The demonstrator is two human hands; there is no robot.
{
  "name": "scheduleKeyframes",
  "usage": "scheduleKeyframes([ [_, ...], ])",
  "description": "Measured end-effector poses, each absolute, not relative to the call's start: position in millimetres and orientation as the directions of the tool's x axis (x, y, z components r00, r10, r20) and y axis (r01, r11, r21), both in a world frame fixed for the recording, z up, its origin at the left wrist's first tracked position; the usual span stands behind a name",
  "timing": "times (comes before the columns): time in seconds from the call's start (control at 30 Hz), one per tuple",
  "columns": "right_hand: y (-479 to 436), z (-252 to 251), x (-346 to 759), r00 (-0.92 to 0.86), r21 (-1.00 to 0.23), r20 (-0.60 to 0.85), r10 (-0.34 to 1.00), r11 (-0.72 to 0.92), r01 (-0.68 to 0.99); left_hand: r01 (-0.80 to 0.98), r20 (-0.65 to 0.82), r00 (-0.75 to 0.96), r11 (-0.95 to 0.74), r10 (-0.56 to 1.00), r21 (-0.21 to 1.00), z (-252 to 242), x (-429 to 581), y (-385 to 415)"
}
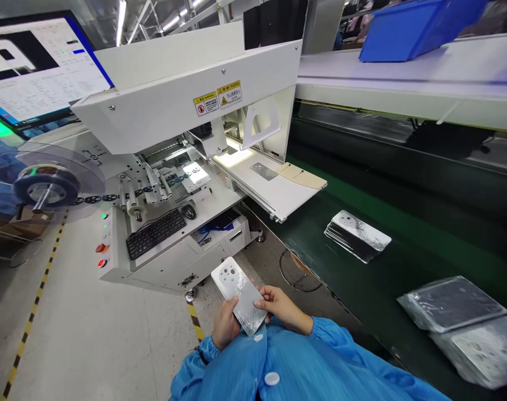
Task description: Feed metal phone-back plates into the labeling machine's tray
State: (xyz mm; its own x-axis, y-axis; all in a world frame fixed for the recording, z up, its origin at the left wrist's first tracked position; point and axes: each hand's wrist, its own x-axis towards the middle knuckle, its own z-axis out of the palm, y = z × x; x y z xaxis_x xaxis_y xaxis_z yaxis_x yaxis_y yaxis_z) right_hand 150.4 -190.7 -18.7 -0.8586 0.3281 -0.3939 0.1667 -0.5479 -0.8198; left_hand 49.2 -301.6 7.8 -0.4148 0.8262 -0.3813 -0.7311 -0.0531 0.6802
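In front of my blue smock I hold a silvery phone back cover with round camera holes at its upper end. Whether more than one cover is in the grip, I cannot tell. My left hand is closed around its lower left edge, thumb on top. From the right side my right hand pinches the edge between thumb and fingers. A fanned stack of similar covers lies on the dark green belt to the right. Another single cover rests on the machine's white feed conveyor.
A white labelling machine stands ahead, with a tape reel, keyboard, mouse and monitor. Plastic-bagged covers lie at the belt's near right. A blue bin sits on the shelf above.
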Motion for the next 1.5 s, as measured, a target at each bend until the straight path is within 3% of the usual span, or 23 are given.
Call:
scheduleKeyframes([
  [0.13, -181.1, -18.6, 149.6, -0.834, -0.814, -0.418, 0.361, -0.556, 0.167, -0.715, -0.420, -0.447, -0.034, 0.790, 0.698, 1.4, 40.5, -289.1],
  [0.3, -149.0, -18.3, 137.9, -0.803, -0.861, -0.403, 0.439, -0.479, 0.170, -0.697, -0.527, -0.560, -0.020, 0.639, 0.717, 0.9, 27.9, -256.8],
  [0.47, -89.6, -15.4, 118.2, -0.757, -0.936, -0.315, 0.572, -0.320, 0.147, -0.677, -0.519, -0.606, -0.048, 0.603, 0.734, 17.6, 12.3, -205.2],
  [0.77, -2.6, -20.3, 93.4, -0.783, -0.989, -0.135, 0.607, -0.137, 0.064, -0.627, -0.522, -0.733, -0.135, 0.437, 0.767, 15.2, -2.8, -142.3],
  [0.9, 14.3, -23.8, 94.9, -0.778, -0.996, -0.072, 0.624, 0.002, 0.094, -0.616, -0.515, -0.739, -0.127, 0.435, 0.777, 11.9, -3.0, -127.4],
  [1.0, 19.8, -16.9, 96.6, -0.803, -0.955, 0.121, 0.584, 0.289, 0.066, -0.610, -0.499, -0.732, -0.118, 0.464, 0.784, 12.8, -5.0, -114.7],
  [1.07, 20.8, -10.6, 96.9, -0.838, -0.872, 0.258, 0.481, 0.489, 0.012, -0.601, -0.480, -0.725, -0.113, 0.494, 0.791, 12.9, -7.1, -106.3],
  [1.13, 20.9, -6.4, 97.0, -0.876, -0.790, 0.300, 0.379, 0.613, -0.005, -0.591, -0.449, -0.717, -0.126, 0.533, 0.797, 12.2, -9.2, -98.9],
  [1.27, 22.4, -7.7, 98.2, -0.905, -0.718, 0.263, 0.334, 0.695, 0.048, -0.594, -0.414, -0.699, -0.150, 0.583, 0.791, 9.3, -10.7, -86.9],
  [1.5, 25.3, -16.2, 100.4, -0.913, -0.710, 0.219, 0.344, 0.698, 0.093, -0.606, -0.429, -0.669, -0.111, 0.607, 0.788, -0.1, -13.7, -80.4],
])
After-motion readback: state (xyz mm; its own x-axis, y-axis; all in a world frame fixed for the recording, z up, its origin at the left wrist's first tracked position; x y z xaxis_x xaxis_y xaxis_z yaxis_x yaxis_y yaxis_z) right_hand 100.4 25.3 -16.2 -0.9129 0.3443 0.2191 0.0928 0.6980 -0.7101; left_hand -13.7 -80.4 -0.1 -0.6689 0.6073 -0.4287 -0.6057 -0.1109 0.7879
